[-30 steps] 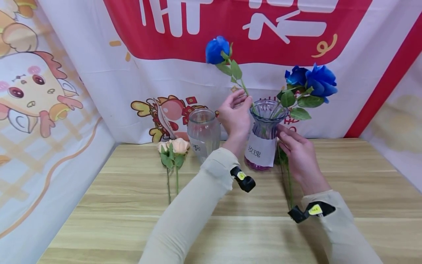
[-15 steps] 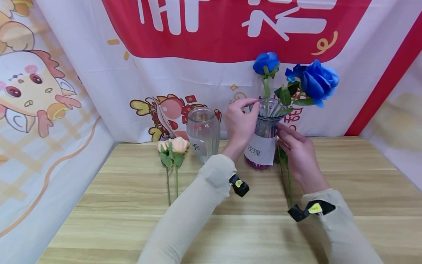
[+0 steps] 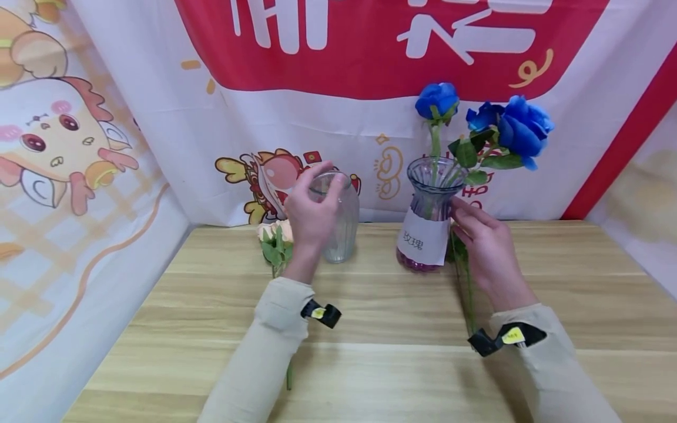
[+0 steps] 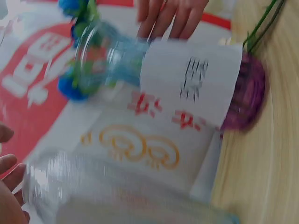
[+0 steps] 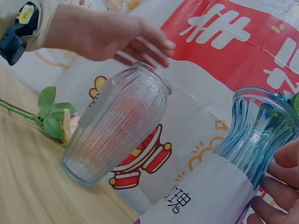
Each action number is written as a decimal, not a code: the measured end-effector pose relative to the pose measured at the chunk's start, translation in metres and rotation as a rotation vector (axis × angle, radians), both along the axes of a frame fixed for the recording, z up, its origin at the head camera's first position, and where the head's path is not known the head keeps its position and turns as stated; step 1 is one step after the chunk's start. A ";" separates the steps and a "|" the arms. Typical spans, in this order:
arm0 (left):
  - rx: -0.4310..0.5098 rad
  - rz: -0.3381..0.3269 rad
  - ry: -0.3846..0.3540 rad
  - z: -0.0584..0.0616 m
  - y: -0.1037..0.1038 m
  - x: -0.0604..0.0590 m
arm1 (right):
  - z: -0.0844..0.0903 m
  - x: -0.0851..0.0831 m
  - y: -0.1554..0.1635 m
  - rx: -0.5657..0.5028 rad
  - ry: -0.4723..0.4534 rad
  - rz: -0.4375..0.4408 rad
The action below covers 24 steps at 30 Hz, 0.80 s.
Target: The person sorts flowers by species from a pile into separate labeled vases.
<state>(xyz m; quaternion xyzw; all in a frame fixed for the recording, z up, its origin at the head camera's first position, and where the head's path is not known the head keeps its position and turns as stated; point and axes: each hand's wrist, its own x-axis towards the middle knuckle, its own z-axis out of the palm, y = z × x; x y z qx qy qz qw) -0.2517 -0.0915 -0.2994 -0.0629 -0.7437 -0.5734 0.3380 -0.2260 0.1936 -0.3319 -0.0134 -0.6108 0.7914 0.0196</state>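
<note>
Peach-coloured roses [image 3: 275, 232] lie on the wooden desk [image 3: 370, 358] at the left, their blooms toward the back wall and their green stems running toward the near edge, partly hidden behind the left sleeve. Just to their right stands the clear ribbed vase [image 3: 338, 217], upright on the desk, holding no flowers. The left hand [image 3: 309, 214] is raised in front of this vase at rim height; in the right wrist view its fingers [image 5: 149, 44] are extended and relaxed just above the mouth of the vase [image 5: 117, 135], grasping nothing, and contact with the rim cannot be confirmed. Further right, apart from the clear vase, stands the blue-tinted vase [image 3: 431, 214] with a purple base and a white paper label bearing printed characters. It holds blue roses [image 3: 520, 126] on green stems: one stands nearly upright, the others lean to the right. The right hand [image 3: 483, 247] is placed against the right side of this vase, its fingers [image 3: 462, 211] straight and resting on the glass and label edge rather than wrapped round it. A loose green stem [image 3: 468, 294] lies on the desk beneath that hand.
</note>
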 end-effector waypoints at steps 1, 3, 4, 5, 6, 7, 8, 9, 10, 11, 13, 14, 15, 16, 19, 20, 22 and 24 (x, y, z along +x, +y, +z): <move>0.021 -0.017 -0.024 -0.003 -0.008 -0.003 | 0.000 0.000 0.000 -0.002 0.000 -0.001; 0.057 -0.059 -0.065 -0.009 -0.021 -0.008 | 0.001 0.000 0.000 0.007 -0.001 0.000; 0.081 -0.097 -0.078 -0.012 -0.026 -0.010 | 0.001 0.000 0.000 0.005 -0.002 0.001; 0.095 -0.132 -0.093 -0.015 -0.030 -0.013 | 0.001 0.000 -0.001 0.003 -0.004 0.002; 0.102 -0.171 -0.106 -0.018 -0.034 -0.015 | 0.001 0.000 0.000 0.004 -0.004 0.005; 0.104 -0.209 -0.118 -0.021 -0.036 -0.017 | 0.001 0.000 0.000 0.006 -0.006 0.006; 0.097 -0.239 -0.126 -0.023 -0.039 -0.019 | 0.001 0.001 0.000 0.006 -0.007 0.008; 0.084 -0.260 -0.133 -0.025 -0.040 -0.020 | 0.001 0.001 0.000 0.010 -0.009 0.010; 0.070 -0.278 -0.138 -0.026 -0.042 -0.021 | 0.000 0.001 0.001 0.015 -0.011 0.011; 0.052 -0.285 -0.142 -0.027 -0.043 -0.022 | 0.000 0.002 0.001 0.019 -0.012 0.012; 0.039 -0.303 -0.146 -0.028 -0.044 -0.022 | -0.001 0.002 0.002 0.023 -0.009 0.016; 0.037 -0.308 -0.144 -0.029 -0.044 -0.022 | -0.001 0.002 0.002 0.022 -0.005 0.018; 0.039 -0.314 -0.146 -0.029 -0.045 -0.022 | -0.001 0.003 0.003 0.017 -0.001 0.022; 0.045 -0.322 -0.148 -0.029 -0.045 -0.022 | -0.001 0.003 0.004 0.008 0.004 0.026; 0.053 -0.327 -0.152 -0.028 -0.044 -0.022 | 0.000 0.005 0.008 -0.001 0.035 0.048; 0.054 -0.325 -0.151 -0.028 -0.044 -0.022 | 0.001 0.007 0.011 -0.005 0.047 0.052; 0.058 -0.319 -0.153 -0.027 -0.043 -0.022 | 0.002 0.009 0.015 -0.008 0.085 0.055; 0.061 -0.312 -0.157 -0.027 -0.043 -0.023 | 0.003 0.010 0.020 -0.027 0.132 0.046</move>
